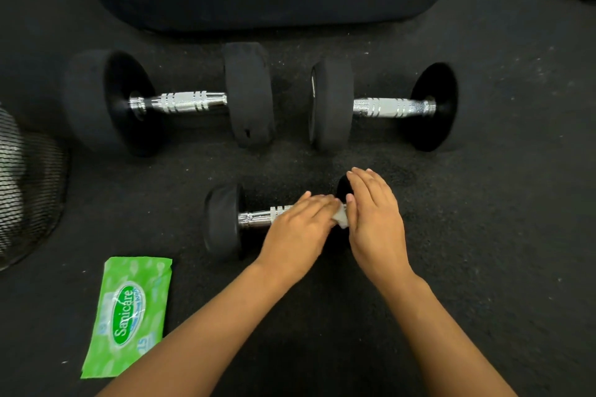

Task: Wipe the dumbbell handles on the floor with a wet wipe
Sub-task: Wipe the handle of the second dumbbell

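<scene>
Green Sanicare wipe pack (pixel 128 316), left hand (pixel 298 232) fingers clasping wet wipe (pixel 341 220), right hand (pixel 375 219) flat, unclenched

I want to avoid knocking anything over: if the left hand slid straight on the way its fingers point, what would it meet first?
The left hand points up and right, so it would probably first meet the right hand just past the wet wipe.

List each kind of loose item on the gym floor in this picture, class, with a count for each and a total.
Dumbbells: 3, the large left one, the large right one and the small near one
Wet wipes: 1, the wet wipe between the left hand and right hand
Wipe packets: 1, the green packet
Total: 5
</scene>
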The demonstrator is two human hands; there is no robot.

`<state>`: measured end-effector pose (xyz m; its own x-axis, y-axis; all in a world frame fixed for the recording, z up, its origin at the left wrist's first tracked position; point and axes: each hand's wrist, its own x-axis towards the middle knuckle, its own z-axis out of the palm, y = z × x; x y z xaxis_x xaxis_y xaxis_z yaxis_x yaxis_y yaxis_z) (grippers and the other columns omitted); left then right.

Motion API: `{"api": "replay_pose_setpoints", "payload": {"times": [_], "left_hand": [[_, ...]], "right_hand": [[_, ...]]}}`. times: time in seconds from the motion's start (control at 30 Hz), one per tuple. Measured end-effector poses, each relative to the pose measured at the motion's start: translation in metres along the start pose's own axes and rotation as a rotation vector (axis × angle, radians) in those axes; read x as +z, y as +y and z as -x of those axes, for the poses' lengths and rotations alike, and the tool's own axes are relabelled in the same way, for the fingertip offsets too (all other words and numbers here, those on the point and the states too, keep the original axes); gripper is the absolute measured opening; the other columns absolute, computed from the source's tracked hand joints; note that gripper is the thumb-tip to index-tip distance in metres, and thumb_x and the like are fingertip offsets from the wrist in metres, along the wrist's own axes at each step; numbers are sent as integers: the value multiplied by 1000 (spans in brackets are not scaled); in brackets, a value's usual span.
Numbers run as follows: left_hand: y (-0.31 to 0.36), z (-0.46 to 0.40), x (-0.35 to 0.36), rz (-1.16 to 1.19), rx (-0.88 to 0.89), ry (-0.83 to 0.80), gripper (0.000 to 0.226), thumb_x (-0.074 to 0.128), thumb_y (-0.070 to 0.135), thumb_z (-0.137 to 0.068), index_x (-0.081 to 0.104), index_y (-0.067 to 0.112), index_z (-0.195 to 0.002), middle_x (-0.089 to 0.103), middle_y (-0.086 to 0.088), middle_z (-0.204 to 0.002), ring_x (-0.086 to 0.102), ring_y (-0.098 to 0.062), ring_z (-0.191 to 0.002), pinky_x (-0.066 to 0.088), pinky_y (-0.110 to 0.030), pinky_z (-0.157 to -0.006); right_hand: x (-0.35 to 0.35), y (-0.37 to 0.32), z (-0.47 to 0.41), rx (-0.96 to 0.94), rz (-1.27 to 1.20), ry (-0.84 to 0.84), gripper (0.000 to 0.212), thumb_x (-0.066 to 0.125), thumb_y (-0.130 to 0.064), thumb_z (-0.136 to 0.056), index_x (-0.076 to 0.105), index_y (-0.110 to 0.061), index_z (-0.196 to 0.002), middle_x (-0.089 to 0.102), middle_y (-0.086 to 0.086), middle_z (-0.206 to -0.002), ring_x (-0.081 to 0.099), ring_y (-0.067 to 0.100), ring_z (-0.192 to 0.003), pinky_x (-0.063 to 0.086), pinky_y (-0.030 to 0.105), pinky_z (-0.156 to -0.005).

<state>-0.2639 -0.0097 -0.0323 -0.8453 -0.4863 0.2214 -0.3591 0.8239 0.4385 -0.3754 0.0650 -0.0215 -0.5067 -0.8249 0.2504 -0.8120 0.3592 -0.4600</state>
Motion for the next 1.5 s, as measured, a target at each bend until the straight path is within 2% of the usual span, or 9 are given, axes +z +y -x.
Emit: {"api": "replay_pose_setpoints", "payload": {"times": [0.3,0.4,0.5,0.63,0.8,0.97,1.2,1.4,1.5], "left_hand": [[-14,12,-18,-22,6,-12,41,42,27,-86,64,8,-114,68,-6,-111,63,-16,-104,45,-37,-97],[-14,19,-30,-24,-3,73,39,56,20,-85,59,6,-121,69,-7,-107,61,-15,-103,45,-34,-96],[-13,26,-44,-43,-23,143,62,74,7,-72,51,2,-129,69,-9,-105,51,-16,-107,29,-23,-100],[-14,36,-53,-60,-79,104,72,77,14,-71,45,7,-134,67,-9,-112,61,-26,-108,50,-38,-88],[-31,57,-70,-258,-138,54,75,73,36,-70,45,11,-134,51,-7,-136,37,-21,-132,22,-44,-111],[-53,77,-74,-194,-222,-2,81,77,31,-71,39,11,-139,34,-3,-148,22,-16,-139,14,-33,-113],[-63,77,-75,-172,-175,-96,98,79,32,-67,23,12,-145,22,0,-153,13,-13,-141,22,-35,-111],[-66,79,-74,-92,-180,-73,97,82,27,-65,28,9,-143,24,-1,-152,15,-14,-141,14,-32,-112],[-64,79,-72,-92,-165,-53,94,80,26,-67,28,9,-143,24,-1,-152,14,-14,-141,12,-34,-112]], "right_hand": [[-11,-2,8,-30,-117,-88,43,40,-32,-96,50,-10,-131,43,3,-141,24,16,-138,21,29,-112],[-17,-23,24,-162,-35,-24,31,48,-29,-91,61,-11,-112,55,5,-120,45,20,-117,40,34,-94],[-12,-45,29,-113,-94,-97,28,52,-30,-90,59,-15,-113,55,-1,-111,49,12,-99,45,26,-81],[-7,-61,23,-17,-343,-132,25,55,-13,-92,56,-19,-116,47,-12,-104,48,-2,-89,40,8,-77],[9,-54,22,-43,-43,-176,39,63,1,-79,62,-13,-115,51,7,-102,50,21,-89,50,33,-70],[31,-43,24,-258,166,-141,48,77,0,-69,62,-4,-115,56,13,-127,51,29,-120,32,39,-104],[51,-57,6,-230,-58,-89,31,65,2,-76,68,-3,-106,68,12,-105,64,27,-99,36,38,-101],[54,-60,21,-476,-24,-127,36,59,-6,-76,66,-4,-112,65,11,-117,60,26,-111,37,40,-101],[53,-59,5,-346,7,-152,34,64,-5,-75,67,-4,-109,68,12,-109,64,28,-102,42,38,-97]]}}
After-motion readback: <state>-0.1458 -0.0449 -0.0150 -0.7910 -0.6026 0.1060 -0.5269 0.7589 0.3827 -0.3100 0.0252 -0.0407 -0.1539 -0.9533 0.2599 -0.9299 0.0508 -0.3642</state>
